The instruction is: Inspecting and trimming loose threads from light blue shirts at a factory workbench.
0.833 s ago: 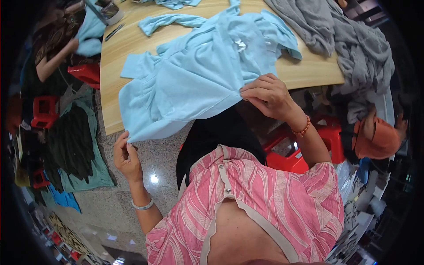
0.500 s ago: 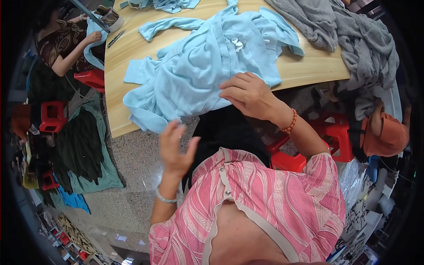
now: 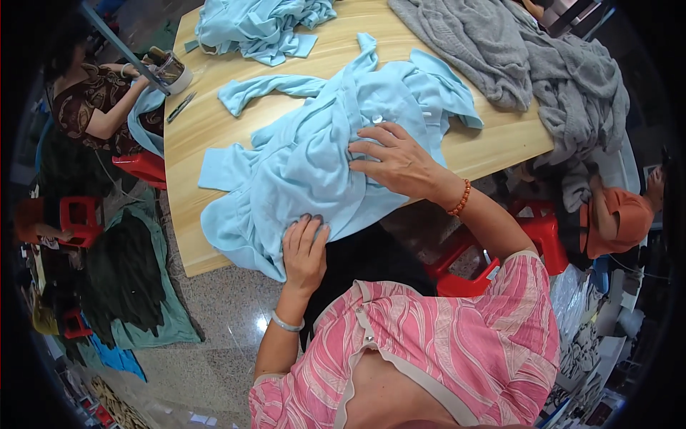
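Note:
A light blue knitted cardigan (image 3: 300, 164) lies rumpled on the wooden table (image 3: 236, 132), with one sleeve stretched toward the far left and its lower part hanging at the near edge. My left hand (image 3: 305, 250) rests on the cloth near that edge, fingers extended and lying flat. Farther to the right, my right hand (image 3: 400, 161) lies on the garment with fingers spread, just below a small white tag (image 3: 378, 119). Both palms face down, so their undersides are hidden.
More light blue garments (image 3: 261, 28) lie heaped at the table's far side. Grey knitwear (image 3: 493, 57) covers the far right corner. A pot of tools (image 3: 171, 73) and a pen (image 3: 181, 106) sit at the left edge. Red stools (image 3: 543, 239) and co-workers are on both sides.
My left hand has come down from the air onto the cardigan. My right hand's fingers have spread flatter over the fabric. The view has shifted, showing more of the far table.

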{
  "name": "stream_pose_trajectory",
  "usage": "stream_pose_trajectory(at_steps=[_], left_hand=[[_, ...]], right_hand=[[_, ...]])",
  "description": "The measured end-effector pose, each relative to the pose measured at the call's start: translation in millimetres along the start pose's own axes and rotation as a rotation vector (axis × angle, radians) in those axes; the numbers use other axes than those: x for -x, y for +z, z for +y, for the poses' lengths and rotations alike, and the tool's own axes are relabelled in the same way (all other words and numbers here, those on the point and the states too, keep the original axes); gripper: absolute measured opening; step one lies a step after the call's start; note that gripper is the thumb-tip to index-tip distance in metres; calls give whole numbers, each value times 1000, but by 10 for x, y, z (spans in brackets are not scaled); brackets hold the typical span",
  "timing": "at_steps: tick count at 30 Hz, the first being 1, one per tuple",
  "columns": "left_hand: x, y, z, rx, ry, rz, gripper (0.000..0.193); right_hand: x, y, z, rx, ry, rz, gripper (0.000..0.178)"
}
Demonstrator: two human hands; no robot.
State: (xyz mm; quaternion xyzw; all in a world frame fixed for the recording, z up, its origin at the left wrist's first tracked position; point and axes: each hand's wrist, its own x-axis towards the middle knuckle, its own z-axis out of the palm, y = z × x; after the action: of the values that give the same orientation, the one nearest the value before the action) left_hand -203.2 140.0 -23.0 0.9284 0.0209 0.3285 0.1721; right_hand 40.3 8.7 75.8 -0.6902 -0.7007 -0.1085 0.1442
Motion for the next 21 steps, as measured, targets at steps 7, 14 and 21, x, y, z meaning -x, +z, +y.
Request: stream_pose_trajectory(at_steps=[7, 14, 21], left_hand=[[-10, -663, 38, 509, -424, 3, 25], [95, -1091, 44, 641, -660, -106, 14], [33, -1373, -24, 718, -826, 344, 13]], right_hand=[[-285, -348, -111, -458, -45, 93, 22], [-52, -1144, -429, -721, 71, -23, 18], [311, -1662, -459, -714, 384, -300, 16]])
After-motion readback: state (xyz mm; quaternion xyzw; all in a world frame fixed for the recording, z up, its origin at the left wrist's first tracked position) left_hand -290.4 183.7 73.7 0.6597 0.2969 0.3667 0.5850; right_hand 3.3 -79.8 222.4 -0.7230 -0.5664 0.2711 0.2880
